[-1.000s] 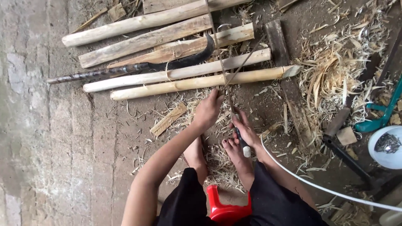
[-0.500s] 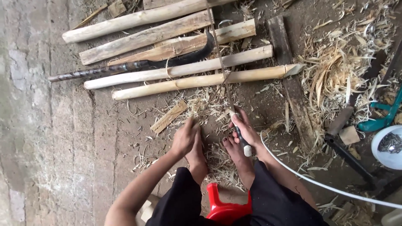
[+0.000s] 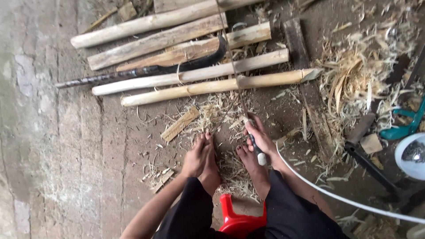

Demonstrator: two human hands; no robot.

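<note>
Two bare hands work low over a dirt floor littered with shavings. The right hand (image 3: 262, 139) is closed around a dark-handled knife (image 3: 256, 150), its pale butt end poking out at 5 o'clock from the fist, and a thin bamboo strip (image 3: 231, 62) runs from that grip toward 12 o'clock, crossing the poles. The left hand (image 3: 195, 159) rests with fingers loosely together on the left bare foot (image 3: 211, 166) — it grips nothing that can be seen. The right bare foot (image 3: 251, 166) sits just beside the knife hand. At 12 o'clock lie several peeled poles (image 3: 208, 86) side by side, with a curved dark sickle-like blade (image 3: 177, 67) laid across them, its long handle reaching toward 9 o'clock. A flat wood chip (image 3: 179, 125) lies at 11 o'clock from the left hand. A heap of pale shavings (image 3: 354, 75) spreads at 2 o'clock. A white hose (image 3: 336, 197) sweeps past the right forearm toward 4 o'clock, and a red plastic stool (image 3: 237, 221) shows between the knees at 6 o'clock.
</note>
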